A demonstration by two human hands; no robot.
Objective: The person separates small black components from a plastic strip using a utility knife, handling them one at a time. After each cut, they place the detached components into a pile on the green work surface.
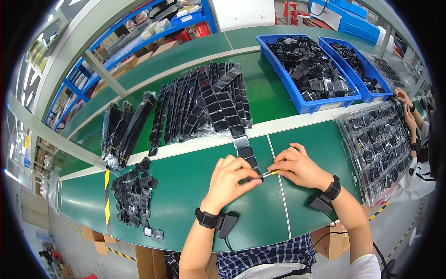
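Note:
A long strip of black square pieces in clear plastic (245, 152) hangs over the white ledge toward me. Its near end is pinched between the thumb and fingers of my left hand (231, 180). In my right hand (299, 168) is a slim yellow-handled tool with a metal tip (272, 173), its exact kind too small to tell. That tip meets the strip's end beside my left fingertips. Loose black square pieces (132, 195) lie heaped on the green table to the left of my hands. Both wrists wear black straps with small boxes.
More strips (200, 104) lie on the green surface behind the ledge, beside bundled black strips (125, 130). Two blue bins (304, 108) of black pieces stand at the back right. Clear trays (376, 149) of pieces lie at right, near another person's hands (408, 111).

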